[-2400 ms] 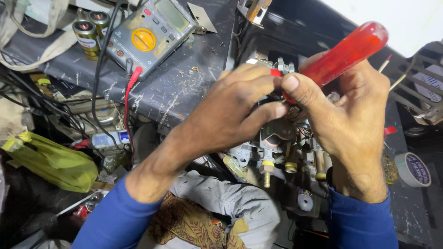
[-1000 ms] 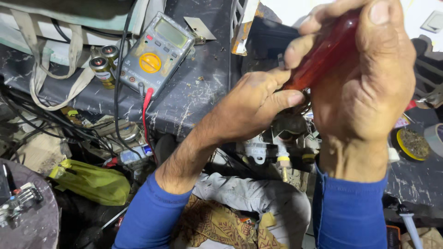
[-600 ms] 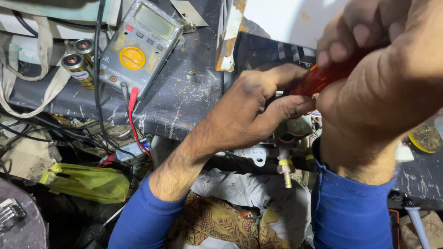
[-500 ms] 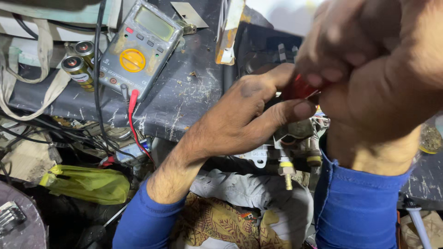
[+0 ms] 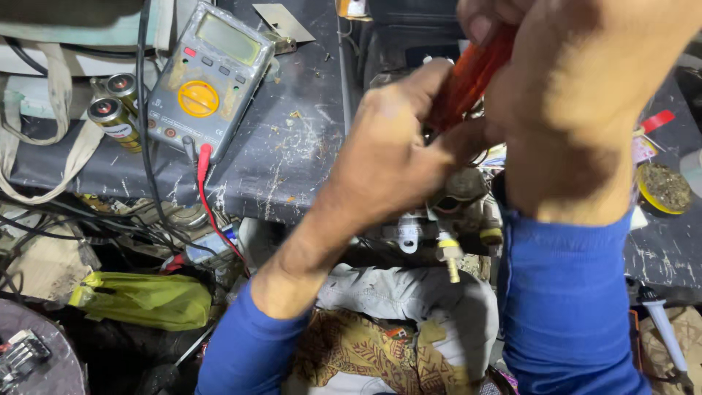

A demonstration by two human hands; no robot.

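above the metal part (image 5: 446, 219), both hands' fingers grasp: right hand (image 5: 578, 95) red-handled screwdriver (image 5: 468, 77), left hand (image 5: 395, 157) its shaft.

Our two bare hands and blue sleeves

We see our left hand (image 5: 387, 153) and right hand (image 5: 578, 95) uncovered, with no gloves, rings or watch showing. Both forearms are bare above the wrists, and the left one shows dark hair. We wear a long-sleeved blue top whose left sleeve (image 5: 245, 344) and right sleeve (image 5: 563, 307) are pushed up the forearms, the knit cuffs plain and unmarked. The fingertips look smudged with grime, and one thumbnail shows at the top edge.
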